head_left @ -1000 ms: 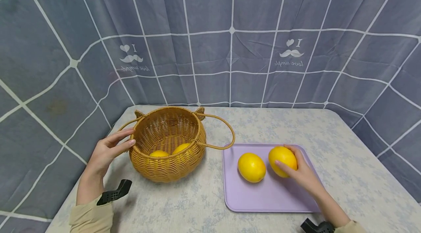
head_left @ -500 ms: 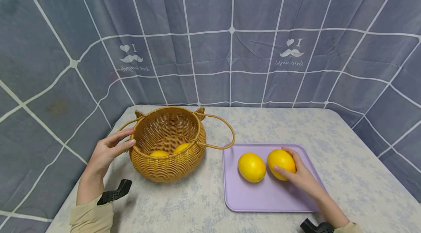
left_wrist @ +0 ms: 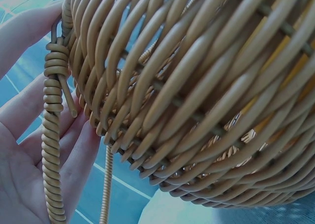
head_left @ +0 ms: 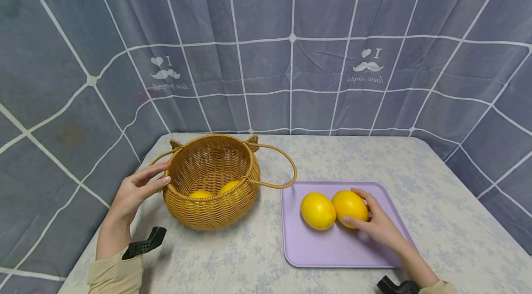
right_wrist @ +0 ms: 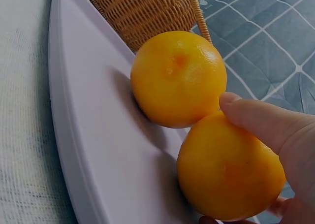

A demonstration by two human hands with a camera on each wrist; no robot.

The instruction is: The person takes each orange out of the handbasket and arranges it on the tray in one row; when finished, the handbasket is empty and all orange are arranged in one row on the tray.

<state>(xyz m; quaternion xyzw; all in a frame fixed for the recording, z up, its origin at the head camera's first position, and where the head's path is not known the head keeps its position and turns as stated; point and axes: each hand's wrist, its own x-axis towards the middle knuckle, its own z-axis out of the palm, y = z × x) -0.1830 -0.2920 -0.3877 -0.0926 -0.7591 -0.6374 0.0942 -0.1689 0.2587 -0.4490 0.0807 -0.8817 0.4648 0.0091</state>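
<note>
In the head view my right hand (head_left: 377, 221) holds a yellow lemon (head_left: 349, 207) on the lilac tray (head_left: 332, 255), thumb on the near side and fingers round the far side. That lemon sits right up against a second lemon (head_left: 317, 211) on its left. The right wrist view has the held lemon (right_wrist: 230, 167) under my thumb, beside the other lemon (right_wrist: 178, 79). My left hand (head_left: 134, 192) rests with extended fingers at the left rim of a brown wicker basket (head_left: 212, 211). In the left wrist view, fingertips touch the basket's woven side (left_wrist: 162, 86), behind the handle.
Two yellow lemons (head_left: 201, 194) lie inside the basket. Its looped handle (head_left: 293, 165) sticks out to the right, reaching the tray's back left corner. A grey-blue grid curtain (head_left: 266, 68) hangs behind the pale patterned table (head_left: 232, 257).
My right hand has moved left and slightly toward me with its lemon, closing the gap to the second lemon. The left hand and basket have stayed in place.
</note>
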